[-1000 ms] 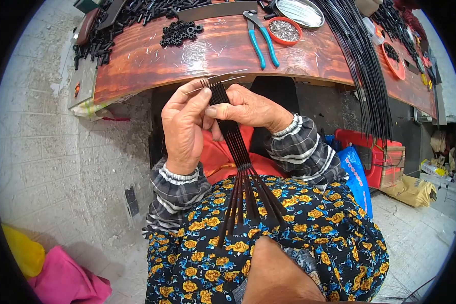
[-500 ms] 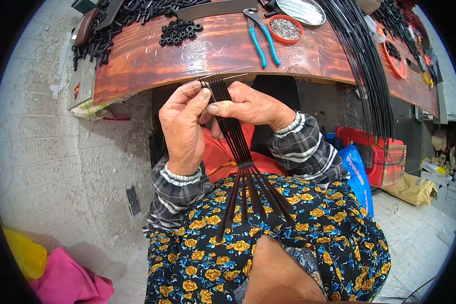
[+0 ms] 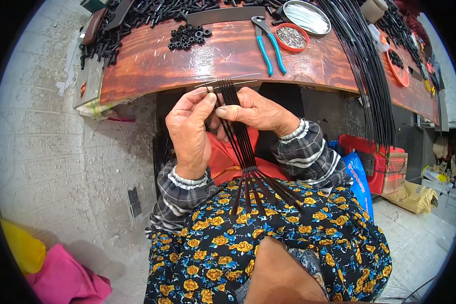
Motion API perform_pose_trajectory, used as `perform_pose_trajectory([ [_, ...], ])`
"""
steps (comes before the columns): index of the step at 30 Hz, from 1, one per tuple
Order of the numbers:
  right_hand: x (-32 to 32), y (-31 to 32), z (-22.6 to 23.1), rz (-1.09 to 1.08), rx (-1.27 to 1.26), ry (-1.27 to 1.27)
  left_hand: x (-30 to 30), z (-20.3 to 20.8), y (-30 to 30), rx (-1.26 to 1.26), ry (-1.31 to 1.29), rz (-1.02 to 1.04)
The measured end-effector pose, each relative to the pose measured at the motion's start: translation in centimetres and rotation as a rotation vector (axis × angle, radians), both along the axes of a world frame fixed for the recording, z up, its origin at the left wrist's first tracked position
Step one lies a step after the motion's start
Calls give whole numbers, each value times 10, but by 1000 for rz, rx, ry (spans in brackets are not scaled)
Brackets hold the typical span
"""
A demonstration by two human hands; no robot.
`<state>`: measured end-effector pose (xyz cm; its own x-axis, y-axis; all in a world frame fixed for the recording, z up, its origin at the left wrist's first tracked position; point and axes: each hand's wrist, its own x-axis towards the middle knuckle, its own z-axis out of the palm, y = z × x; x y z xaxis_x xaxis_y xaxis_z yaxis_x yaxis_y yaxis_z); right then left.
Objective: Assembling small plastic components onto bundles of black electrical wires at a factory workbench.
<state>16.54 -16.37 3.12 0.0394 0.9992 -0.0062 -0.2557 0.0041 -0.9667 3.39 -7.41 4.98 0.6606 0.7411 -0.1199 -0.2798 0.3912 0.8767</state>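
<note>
Both hands are up at the table edge, closed on one bundle of thin black rods. Left hand pinches the upper end of the rods between thumb and fingertips; bare metal tips stick out just above the fingers. Right hand grips the same bundle from the other side, thumb pressed across the rods, touching the left thumb. Below the hands the rods run bunched down to the lap, then fan out over the floral fabric.

Just beyond the hands on the table: pliers with teal handles, a red dish of small metal bits beside them, and a pile of black rings past the left hand. A long sheaf of black wires hangs off the table to the right of the right hand, well apart from it. Red crate sits on the floor under those wires.
</note>
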Motion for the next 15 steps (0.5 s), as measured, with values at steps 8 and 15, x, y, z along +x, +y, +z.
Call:
perform_pose_trajectory([
  [8, 5, 1, -2, 41, -37, 6, 7, 1, 13, 65, -81, 45],
  [15, 9, 6, -5, 64, -43, -4, 8, 3, 16, 101, -68, 72],
])
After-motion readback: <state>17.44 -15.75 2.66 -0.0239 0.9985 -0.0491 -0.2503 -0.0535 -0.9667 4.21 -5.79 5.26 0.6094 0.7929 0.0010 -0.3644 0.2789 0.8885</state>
